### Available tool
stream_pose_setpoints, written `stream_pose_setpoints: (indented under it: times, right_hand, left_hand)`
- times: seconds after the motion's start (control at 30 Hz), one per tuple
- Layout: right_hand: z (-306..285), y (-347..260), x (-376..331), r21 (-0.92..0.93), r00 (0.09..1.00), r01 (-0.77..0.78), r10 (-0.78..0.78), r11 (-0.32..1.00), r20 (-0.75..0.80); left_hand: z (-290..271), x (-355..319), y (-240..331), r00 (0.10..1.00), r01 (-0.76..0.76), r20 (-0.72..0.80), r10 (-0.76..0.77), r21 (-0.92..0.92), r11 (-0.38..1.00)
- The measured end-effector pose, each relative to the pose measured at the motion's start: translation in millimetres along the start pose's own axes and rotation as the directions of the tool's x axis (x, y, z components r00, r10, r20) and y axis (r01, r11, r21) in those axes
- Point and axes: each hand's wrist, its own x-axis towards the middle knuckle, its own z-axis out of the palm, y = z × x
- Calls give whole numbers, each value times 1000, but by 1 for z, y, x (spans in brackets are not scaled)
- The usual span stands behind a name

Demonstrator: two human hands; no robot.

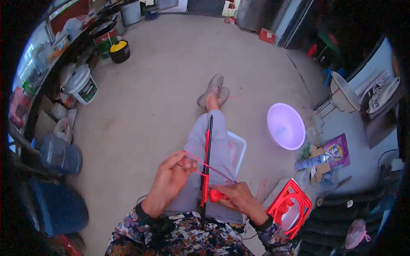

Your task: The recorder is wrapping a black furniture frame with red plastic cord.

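A thin black rod [210,128] lies lengthwise over my lap, its far end near my shins. Red cord [205,187] is wound tightly around its near part, and another red stretch shows farther up. My left hand [171,177], left of the rod, is closed with red cord pinched in its fingers. From there one strand crosses over the rod to my right hand [237,196], and a lower strand meets the winding. My right hand is closed around a rounded red thing [217,196] beside the rod; whether it is bundled cord or a handle I cannot tell.
A white tray [240,158] sits partly under my legs. At right are a purple basin [286,126], a spray can [311,161] and a red plastic frame [291,209]. Buckets [84,87] and a blue bin [62,207] line the left side.
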Motion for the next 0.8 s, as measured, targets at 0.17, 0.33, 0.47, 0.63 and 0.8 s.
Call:
stream_pose_setpoints:
  times: [0.17,0.33,0.47,0.63,0.8]
  right_hand:
    - [23,27,32,-62,982,-186,187,981,18]
    - [36,30,69,84,976,-207,212,975,-57]
    - [53,46,68,185,993,-120,119,975,17]
    - [21,13,75,156,987,-159,152,975,53]
    - [-10,-3,69,213,973,-15,63,977,-220]
  left_hand:
    - [-5,6,1,997,-10,-63,44,461,888]
    - [5,9,-16,977,81,-201,73,661,746]
    - [17,7,-18,964,163,-266,4,605,779]
    - [6,4,-14,973,156,-226,-34,547,823]
    - [3,-4,-6,953,-83,-174,250,641,763]
